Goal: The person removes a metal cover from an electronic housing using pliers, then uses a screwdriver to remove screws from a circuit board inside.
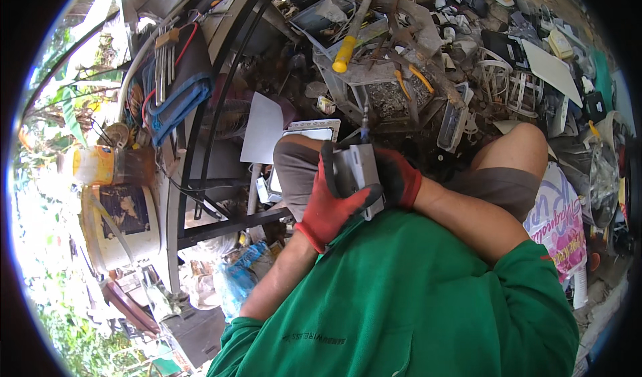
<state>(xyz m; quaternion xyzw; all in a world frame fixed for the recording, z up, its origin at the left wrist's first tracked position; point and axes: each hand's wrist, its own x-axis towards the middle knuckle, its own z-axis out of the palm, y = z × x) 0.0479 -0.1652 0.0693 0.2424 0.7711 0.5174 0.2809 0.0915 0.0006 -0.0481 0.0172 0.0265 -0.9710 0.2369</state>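
Both my hands wear red gloves with dark palms. My left hand (331,200) wraps around a small grey boxy device (361,170) held close in front of my chest, thumb up along its left side. My right hand (399,176) is closed on the device's right side; a thin tool with a blue tip (364,124) rises above the device, and I cannot tell whether the right hand holds it. My knees in grey shorts (297,170) frame the hands.
A heap of scrap parts and tools lies ahead: a yellow-handled tool (349,43), pliers with orange grips (411,76), white plastic pieces (508,83). A white sheet (262,128) and a dark metal frame (200,136) stand left, next to a bucket (120,223).
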